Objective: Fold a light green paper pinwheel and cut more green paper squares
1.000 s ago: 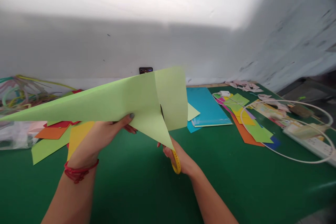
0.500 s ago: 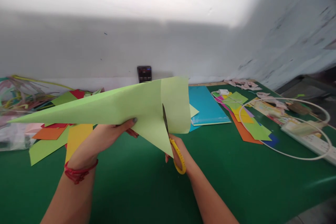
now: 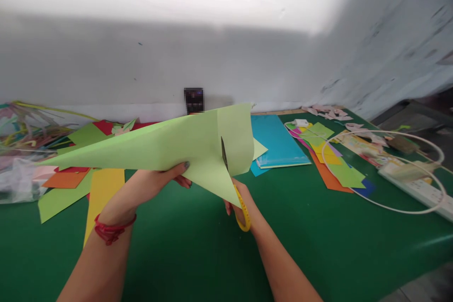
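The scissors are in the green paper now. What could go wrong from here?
First, the green paper is held in the air, gripped near its lower edge by the left hand, so it might flex and make the cut wander. Second, its pointed lower corner overlaps the right hand and the yellow-handled scissors, so it could hide part of the cut or get snagged.

I read this as a paper-craft corner; can't tell if home or workshop. Evidence: green tabletop (image 3: 198, 255) at 6 o'clock against scuffed white wall (image 3: 212, 61) at 12, left card pile (image 3: 106, 188) at 8, right card pile (image 3: 332, 158) at 3, strip tangle (image 3: 31, 127) at 9, yellow-handled scissors (image 3: 247, 217) in green sheet (image 3: 191, 141) mid-view, power strip (image 3: 423, 192) between 3 and 4.
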`<action>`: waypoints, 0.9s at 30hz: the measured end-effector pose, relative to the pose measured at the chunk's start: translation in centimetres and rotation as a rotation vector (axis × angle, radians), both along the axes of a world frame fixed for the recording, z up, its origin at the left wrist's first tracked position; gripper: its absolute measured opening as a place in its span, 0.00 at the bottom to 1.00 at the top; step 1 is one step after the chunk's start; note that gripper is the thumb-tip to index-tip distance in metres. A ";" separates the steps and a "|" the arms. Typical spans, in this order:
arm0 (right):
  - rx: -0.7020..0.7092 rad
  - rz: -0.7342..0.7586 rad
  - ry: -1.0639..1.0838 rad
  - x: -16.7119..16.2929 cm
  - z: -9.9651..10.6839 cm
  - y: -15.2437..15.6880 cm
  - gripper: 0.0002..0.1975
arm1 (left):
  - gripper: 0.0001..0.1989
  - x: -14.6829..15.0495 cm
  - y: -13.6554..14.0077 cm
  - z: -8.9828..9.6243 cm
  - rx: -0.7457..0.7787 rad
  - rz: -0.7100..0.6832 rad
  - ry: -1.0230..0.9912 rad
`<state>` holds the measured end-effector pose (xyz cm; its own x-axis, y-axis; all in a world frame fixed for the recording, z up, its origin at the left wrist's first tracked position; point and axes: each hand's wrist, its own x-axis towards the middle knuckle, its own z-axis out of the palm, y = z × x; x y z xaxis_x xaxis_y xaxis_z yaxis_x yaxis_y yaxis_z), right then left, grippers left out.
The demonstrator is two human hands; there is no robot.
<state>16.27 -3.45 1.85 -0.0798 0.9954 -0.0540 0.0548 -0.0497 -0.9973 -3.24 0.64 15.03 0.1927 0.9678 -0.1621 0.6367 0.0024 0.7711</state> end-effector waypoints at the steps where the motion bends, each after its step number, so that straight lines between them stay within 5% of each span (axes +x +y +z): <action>1: 0.002 0.003 -0.001 0.0 0.1 0.0 0.02 | 0.18 0.0 0.0 -0.1 0.000 0.004 -0.013; 27: -0.031 -0.129 -0.056 -0.9 0.3 -0.7 0.03 | 0.19 -0.9 0.6 -0.4 -0.042 -0.100 -0.009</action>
